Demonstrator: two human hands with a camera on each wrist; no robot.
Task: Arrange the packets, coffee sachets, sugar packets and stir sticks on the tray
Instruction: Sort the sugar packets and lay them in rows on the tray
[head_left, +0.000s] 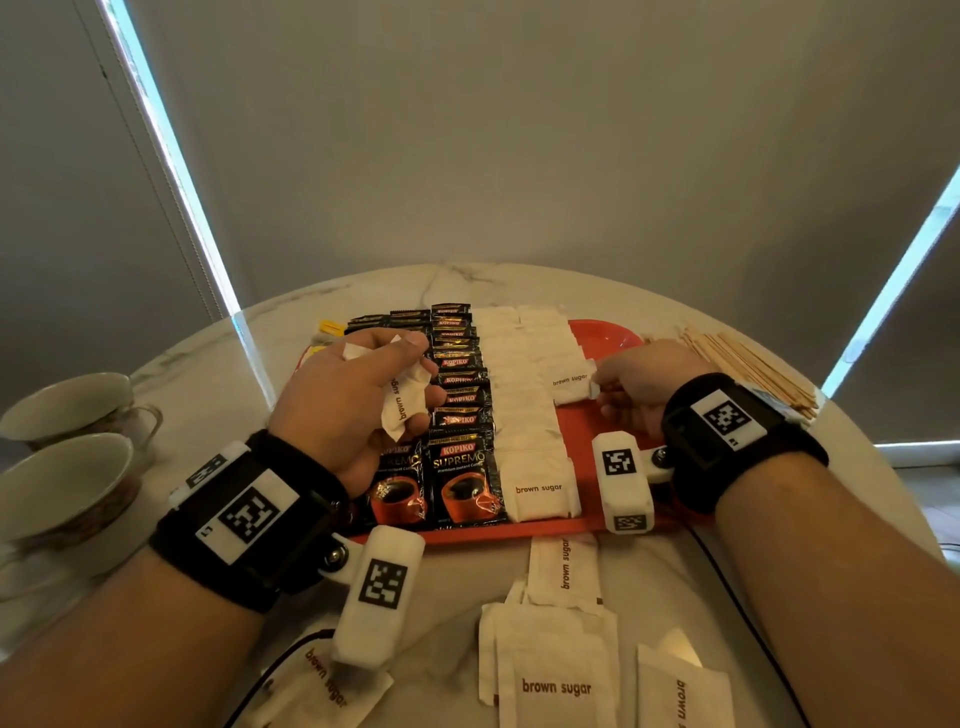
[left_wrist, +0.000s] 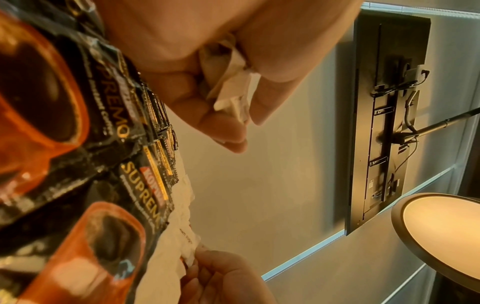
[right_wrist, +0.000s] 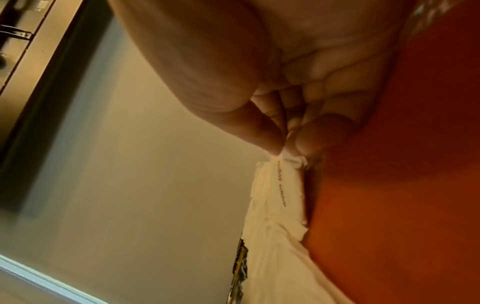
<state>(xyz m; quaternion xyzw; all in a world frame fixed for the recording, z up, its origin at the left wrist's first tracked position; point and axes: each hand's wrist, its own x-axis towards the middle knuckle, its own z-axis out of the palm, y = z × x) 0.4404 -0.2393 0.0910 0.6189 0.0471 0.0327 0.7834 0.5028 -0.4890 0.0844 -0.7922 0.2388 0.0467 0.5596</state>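
The red tray (head_left: 605, 335) holds overlapping rows of coffee sachets (head_left: 460, 395) and sugar packets (head_left: 524, 410) running front to back; left hand (head_left: 358, 400) clutches crumpled sugar packets, right hand (head_left: 641, 387) pinches one packet (head_left: 571, 387) lying crosswise.

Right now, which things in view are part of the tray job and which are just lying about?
In the job:
- red tray
- coffee sachets in rows on it
- sugar packets on the tray, in the left hand, pinched by the right hand, loose on the table
- stir sticks off the tray

Lying about:
- two cups
- black cable
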